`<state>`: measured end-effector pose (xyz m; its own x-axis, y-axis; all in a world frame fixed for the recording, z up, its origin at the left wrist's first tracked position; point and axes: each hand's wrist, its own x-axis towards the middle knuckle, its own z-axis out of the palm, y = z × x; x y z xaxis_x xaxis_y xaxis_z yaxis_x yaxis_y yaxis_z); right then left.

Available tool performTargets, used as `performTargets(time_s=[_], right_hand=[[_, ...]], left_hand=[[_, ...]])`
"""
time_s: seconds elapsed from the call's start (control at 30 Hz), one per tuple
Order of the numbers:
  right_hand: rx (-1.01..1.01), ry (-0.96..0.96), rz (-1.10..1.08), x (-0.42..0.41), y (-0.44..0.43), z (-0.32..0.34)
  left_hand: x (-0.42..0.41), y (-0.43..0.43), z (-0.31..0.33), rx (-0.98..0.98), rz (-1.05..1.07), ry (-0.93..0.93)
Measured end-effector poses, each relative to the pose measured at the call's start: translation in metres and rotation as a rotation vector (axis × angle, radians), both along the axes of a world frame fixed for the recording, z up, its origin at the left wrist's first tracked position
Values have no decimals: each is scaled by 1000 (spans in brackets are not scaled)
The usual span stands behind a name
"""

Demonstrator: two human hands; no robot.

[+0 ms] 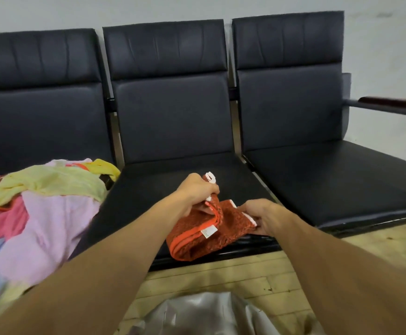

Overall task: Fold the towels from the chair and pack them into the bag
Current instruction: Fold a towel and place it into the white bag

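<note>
Gripping the orange towel (pixel 206 235) on the middle seat (pixel 148 189), your left hand (pixel 197 189) curls its fingers round a raised white-edged corner. Your right hand (pixel 262 213) pinches the opposite edge. Left of your fingers lies the towel pile (pixel 42 209); the silver bag (pixel 197 315) sits below your wrists.

The towel (pixel 197 245) is showing rust-orange with brighter orange edging and a white label (pixel 209 230); the pile (pixel 47 226) is showing pink, lilac, yellow and blue. The chairs (pixel 173 117) are looking black, the bag (pixel 197 315) silvery.
</note>
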<state>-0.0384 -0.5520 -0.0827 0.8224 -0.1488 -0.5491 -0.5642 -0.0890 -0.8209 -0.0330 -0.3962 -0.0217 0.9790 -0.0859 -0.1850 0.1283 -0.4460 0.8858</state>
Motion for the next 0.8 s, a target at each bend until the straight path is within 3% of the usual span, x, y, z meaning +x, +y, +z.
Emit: performTargets(time_s=[0.1,0.23,0.33,0.43,0.53,0.7,0.8], right_hand=[[19,10,19,5,-2,-1],[2,-27,-37,13,-6,-3],[-76,-92,-45,24,-4,-5],[-397,-141,52,18,10,-1],[-672,-250,227,11,19,5],[-819,-555,423,10,41,12],[-712,-764,453,8,53,22]], left_hand=[[3,-14,-12,-98,-41,66],[-4,-14,-21,-242,-298,243],[-3,4,-20,-263,-275,128],[2,33,-22,-47,-157,-104],[-2,66,-35,79,-97,-175],[-8,101,-44,89,-112,-149],[-8,115,-40,70,-68,-186]])
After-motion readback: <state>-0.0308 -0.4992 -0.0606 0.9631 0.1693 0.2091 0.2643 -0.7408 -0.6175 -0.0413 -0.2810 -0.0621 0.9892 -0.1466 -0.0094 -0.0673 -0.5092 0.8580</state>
